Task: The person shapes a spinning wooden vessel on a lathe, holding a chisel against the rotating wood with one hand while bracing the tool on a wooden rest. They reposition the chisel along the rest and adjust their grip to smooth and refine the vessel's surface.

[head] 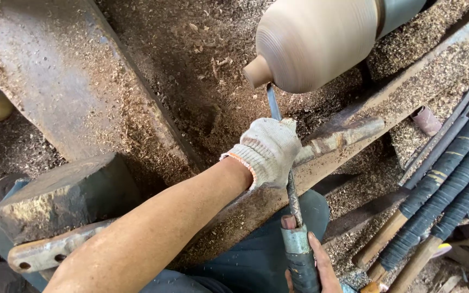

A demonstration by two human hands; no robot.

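A rounded pale wooden piece with a small knob at its left end is mounted on a lathe at the top. A long metal chisel runs from its wrapped handle at the bottom up to the wood's underside. My left hand, in a white knit glove, grips the chisel's shaft where it crosses the tool rest. My bare right hand holds the chisel's handle near the lower edge, above my dark trousers.
Sawdust covers the lathe bed and a slanted beam. Several long tools with wrapped black handles lie at the right. A heavy metal block sits at the lower left.
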